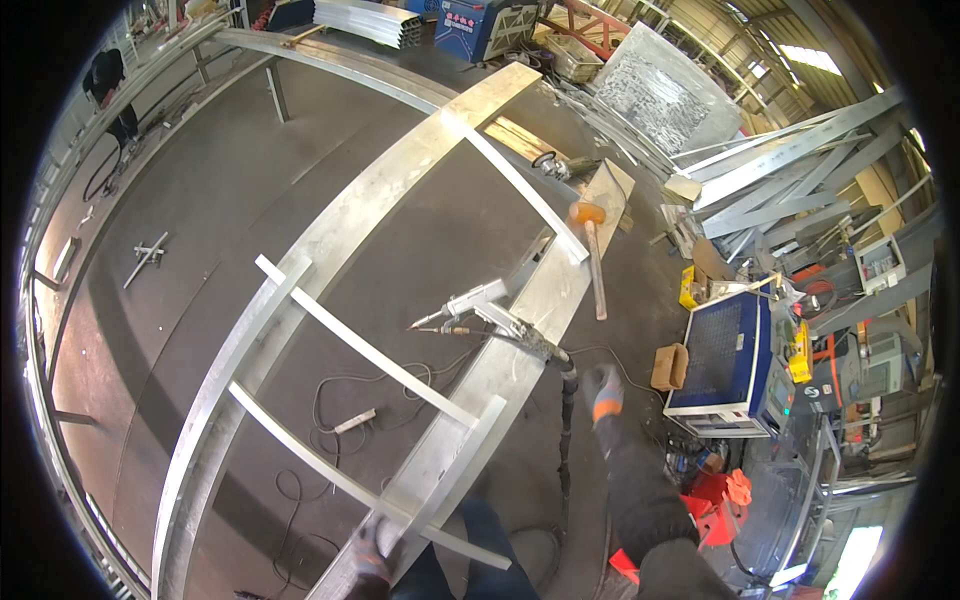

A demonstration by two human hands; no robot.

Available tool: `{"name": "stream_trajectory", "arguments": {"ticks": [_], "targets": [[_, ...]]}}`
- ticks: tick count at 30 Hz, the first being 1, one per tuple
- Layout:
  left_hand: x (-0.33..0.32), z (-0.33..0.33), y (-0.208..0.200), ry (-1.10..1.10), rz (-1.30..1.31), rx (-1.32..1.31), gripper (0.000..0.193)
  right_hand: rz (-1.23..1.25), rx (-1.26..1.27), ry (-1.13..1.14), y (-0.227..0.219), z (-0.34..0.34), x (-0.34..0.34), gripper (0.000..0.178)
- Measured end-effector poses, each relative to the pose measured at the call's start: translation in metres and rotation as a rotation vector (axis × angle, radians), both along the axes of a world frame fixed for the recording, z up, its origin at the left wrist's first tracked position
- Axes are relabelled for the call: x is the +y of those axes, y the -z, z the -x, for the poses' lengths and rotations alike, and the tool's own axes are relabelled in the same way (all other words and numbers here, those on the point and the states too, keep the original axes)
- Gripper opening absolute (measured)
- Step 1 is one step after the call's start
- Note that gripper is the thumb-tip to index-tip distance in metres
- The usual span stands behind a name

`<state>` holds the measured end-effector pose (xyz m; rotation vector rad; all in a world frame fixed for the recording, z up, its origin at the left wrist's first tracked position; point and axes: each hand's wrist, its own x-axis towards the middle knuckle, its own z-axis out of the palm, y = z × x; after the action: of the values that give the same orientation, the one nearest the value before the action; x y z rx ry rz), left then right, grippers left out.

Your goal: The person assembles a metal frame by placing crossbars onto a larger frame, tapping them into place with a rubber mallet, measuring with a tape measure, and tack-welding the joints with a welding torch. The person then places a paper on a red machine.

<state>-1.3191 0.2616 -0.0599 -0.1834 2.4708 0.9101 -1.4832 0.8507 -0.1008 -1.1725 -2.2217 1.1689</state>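
"Where's the metal frame [385, 357]?"
"Across two beams, the near beam [550, 295] and the far beam [372, 190]."
"Welding gun [478, 300]?"
"Jutting past the near beam's left edge; mallet [592, 245] at its right."
"Hands?"
"Right hand [604, 392] half open, seemingly empty, off that edge; left hand [371, 548] at its lower end, grip unclear."

Gloved left hand [372, 548] low and close in, dark-sleeved right arm [645, 480] stretched forward, gloved right hand [604, 386] farther out.
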Motion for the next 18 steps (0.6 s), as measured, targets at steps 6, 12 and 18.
{"name": "stream_trajectory", "arguments": {"ticks": [6,12,18], "targets": [[0.059,-0.017,-0.005,0.202,0.314,-0.269,0.068,-0.411,-0.408,-0.029,0.07,0.143,0.155,0.062],[0.062,-0.016,0.058,0.189,0.381,-0.082,0.063,-0.022,-0.084,0.025,0.111,0.207,0.184,0.052],[0.07,-0.002,0.026,0.218,0.324,-0.269,0.062,0.566,0.131,-0.102,0.015,0.147,0.138,0.03]]}}
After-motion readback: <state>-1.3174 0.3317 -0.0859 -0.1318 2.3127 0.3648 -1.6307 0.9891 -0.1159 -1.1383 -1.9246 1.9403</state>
